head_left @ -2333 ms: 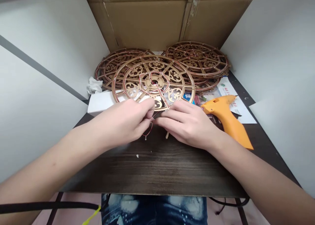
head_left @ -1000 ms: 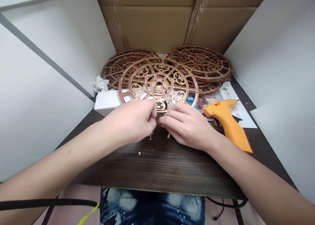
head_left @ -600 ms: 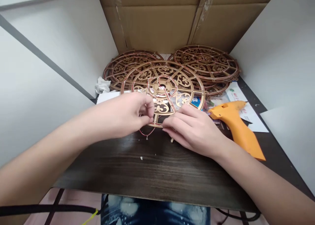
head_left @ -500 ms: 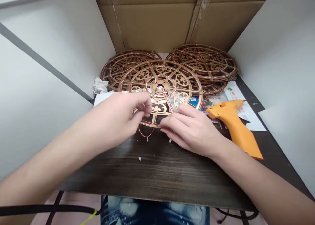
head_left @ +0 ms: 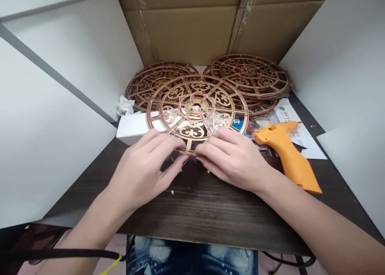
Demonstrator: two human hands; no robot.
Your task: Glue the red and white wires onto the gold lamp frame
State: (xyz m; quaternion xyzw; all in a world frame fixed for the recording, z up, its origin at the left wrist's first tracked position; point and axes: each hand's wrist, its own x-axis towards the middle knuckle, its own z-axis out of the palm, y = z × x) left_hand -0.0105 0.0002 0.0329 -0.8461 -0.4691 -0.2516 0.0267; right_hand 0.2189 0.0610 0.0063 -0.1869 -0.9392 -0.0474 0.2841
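Item one, as I log it over the head view: one gold disc, openwork, red-and-white wire looped about its hub, lying over the dark table, near rim toward the person; what bears its far side I cannot tell. Item two: left hand, changed since half a second ago, when it was curled higher over the rim; now its thumb is under and its fingers over, pinching the disc's near edge. Item three: right hand, unchanged, fingers bunched and pinching the same edge, just right of its fellow. Wire hanging below the disc, plain to me earlier, is now mostly behind the left thumb. I judge this a shift from handling wire to steadying the rim with both hands; whether a strand is caught between the fingers, I cannot tell. Further items: orange glue gun, right of the disc; white box, left of it, partly beneath; two disc stacks, behind it.
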